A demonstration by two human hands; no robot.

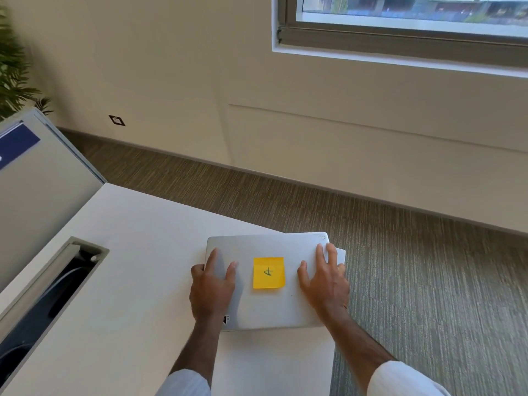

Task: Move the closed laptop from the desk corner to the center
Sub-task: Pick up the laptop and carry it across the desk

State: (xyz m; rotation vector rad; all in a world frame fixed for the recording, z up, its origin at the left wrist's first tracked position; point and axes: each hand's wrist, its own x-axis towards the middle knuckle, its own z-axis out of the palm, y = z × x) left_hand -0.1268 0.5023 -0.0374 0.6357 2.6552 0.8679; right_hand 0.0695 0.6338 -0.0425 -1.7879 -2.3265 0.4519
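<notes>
Head view: a closed silver laptop [265,304] is seen lying flat on a white desk [128,267], at the desk's far right corner, with its far right corner reaching slightly past the desk edge over the carpet [414,267]. A yellow note [268,272] marked with a handwritten sign is stuck near the middle of the lid. The left hand [211,287] is laid on the lid's left side, fingers spread and the thumb pointing toward the note, with the outer fingers wrapped over the left edge. The right hand [324,278] is laid on the lid's right side, fingers spread toward the far right corner, the outer fingers lying at the right edge. Both hands are held open and flat against the laptop, one on each side of the note; whether the edges are actually gripped cannot be told. White sleeves [185,384] are seen at the bottom of the picture. A rectangular cable opening [54,284] with a dark inside is cut into the desk, well apart from the laptop to the left. A grey partition [43,195] stands at the desk's left, bearing a blue panel [17,144], and a green plant [14,67] is seen behind it. A window [414,24] is set in the cream wall [171,67] beyond the carpet, and a small dark socket [117,120] is fixed low on that wall.
</notes>
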